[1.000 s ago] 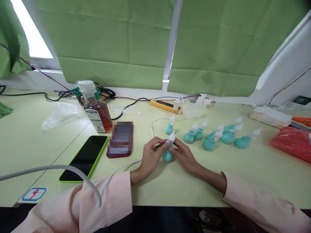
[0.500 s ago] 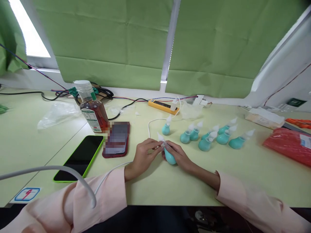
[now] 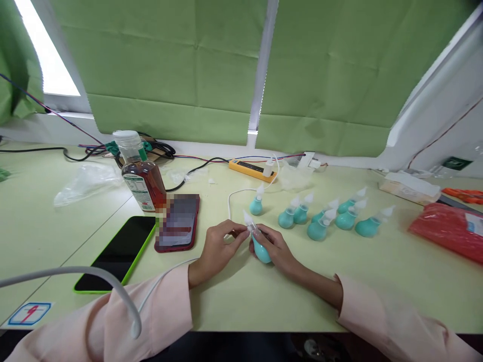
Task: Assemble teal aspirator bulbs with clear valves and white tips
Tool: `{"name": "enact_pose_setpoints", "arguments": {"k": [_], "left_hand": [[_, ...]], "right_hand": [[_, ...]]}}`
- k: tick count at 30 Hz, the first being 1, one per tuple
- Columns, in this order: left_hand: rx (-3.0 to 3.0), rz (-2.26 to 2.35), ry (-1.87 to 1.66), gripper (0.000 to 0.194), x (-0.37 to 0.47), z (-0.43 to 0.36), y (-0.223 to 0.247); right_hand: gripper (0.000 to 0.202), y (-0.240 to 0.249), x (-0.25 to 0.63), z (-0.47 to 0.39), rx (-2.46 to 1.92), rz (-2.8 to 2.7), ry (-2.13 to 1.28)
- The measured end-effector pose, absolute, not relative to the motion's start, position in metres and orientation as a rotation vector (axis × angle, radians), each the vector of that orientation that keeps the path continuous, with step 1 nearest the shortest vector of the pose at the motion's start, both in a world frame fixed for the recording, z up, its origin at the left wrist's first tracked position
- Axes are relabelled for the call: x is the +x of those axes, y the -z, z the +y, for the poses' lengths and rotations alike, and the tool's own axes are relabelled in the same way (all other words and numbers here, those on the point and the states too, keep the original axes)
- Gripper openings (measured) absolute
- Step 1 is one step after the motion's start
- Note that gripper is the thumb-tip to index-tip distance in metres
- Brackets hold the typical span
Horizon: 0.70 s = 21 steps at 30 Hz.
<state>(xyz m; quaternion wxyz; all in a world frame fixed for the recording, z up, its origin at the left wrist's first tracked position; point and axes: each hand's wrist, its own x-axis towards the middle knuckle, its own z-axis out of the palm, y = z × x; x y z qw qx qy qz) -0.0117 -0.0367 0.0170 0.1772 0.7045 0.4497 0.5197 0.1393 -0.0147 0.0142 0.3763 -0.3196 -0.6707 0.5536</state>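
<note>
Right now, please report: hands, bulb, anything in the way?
Right hand holding teal bulb, tilted. Left hand at its clear neck. White cable running past left hand.

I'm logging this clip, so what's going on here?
A person's right hand holds a teal bulb aspirator, its translucent nozzle tilted up and left; the left hand has its fingertips at the neck; whether they grip is unclear. Eight similar aspirators, nozzles on, sit beyond and rightward on the table. Two phones lie leftward.
</note>
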Motion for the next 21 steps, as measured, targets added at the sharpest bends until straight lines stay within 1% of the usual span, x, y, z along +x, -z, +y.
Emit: {"name": "enact_pose_setpoints", "arguments": {"k": [3, 7, 13, 17, 21], "left_hand": [[1.758, 1.339, -1.352, 0.015, -0.0093, -0.0386, -0.0182], [1.645, 1.324, -1.251, 0.019, -0.0078, -0.0393, -0.0186], [1.413, 1.223, -1.211, 0.021, -0.007, -0.0371, -0.0209], [1.285, 1.164, -1.253, 0.023, -0.0082, -0.0331, -0.022], [1.366, 1.149, -1.22, 0.025, -0.0097, -0.0341, -0.024]], "right_hand": [[0.022, -0.0154, 0.1423, -0.011, -0.862, -1.818, -1.209], [0.02, -0.0193, 0.1449, -0.011, -0.877, -1.928, -1.095], [0.02, -0.0194, 0.1446, -0.013, -0.861, -1.977, -0.974], [0.018, -0.0191, 0.1448, -0.0137, -0.88, -2.037, -0.86], [0.017, -0.0196, 0.1455, -0.017, -0.886, -2.186, -0.721]]}}
